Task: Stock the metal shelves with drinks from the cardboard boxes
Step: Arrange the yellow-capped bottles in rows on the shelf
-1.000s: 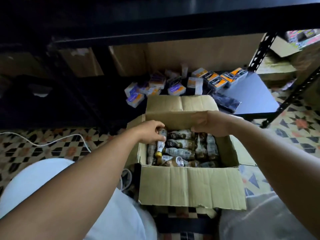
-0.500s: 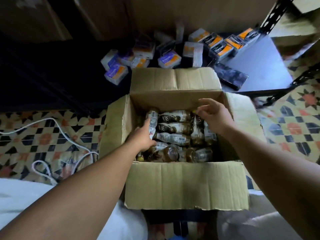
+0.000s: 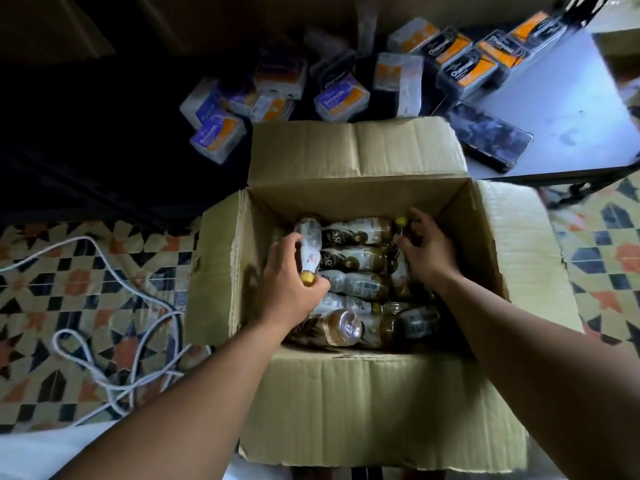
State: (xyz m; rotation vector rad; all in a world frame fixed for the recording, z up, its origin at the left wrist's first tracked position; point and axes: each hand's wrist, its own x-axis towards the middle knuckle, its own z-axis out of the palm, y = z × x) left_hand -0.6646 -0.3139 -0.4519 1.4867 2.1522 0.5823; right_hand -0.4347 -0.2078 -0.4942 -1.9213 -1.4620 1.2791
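Note:
An open cardboard box stands on the floor in front of me, holding several brown drink bottles with white labels and yellow caps lying on their sides. My left hand grips one bottle at the box's left side, its yellow cap pointing toward me. My right hand reaches into the far right of the box, fingers curled round a bottle with a yellow cap. The low metal shelf lies just beyond the box.
Several small wrapped packs in orange, purple and black lie on the shelf, with a dark flat packet at its front. A white cable loops over the patterned tile floor on the left. A black shelf post rises at top right.
The view has tilted down onto the box. My left hand has lifted its bottle's cap end toward me. My right hand left the box's far edge and went down onto the bottles.

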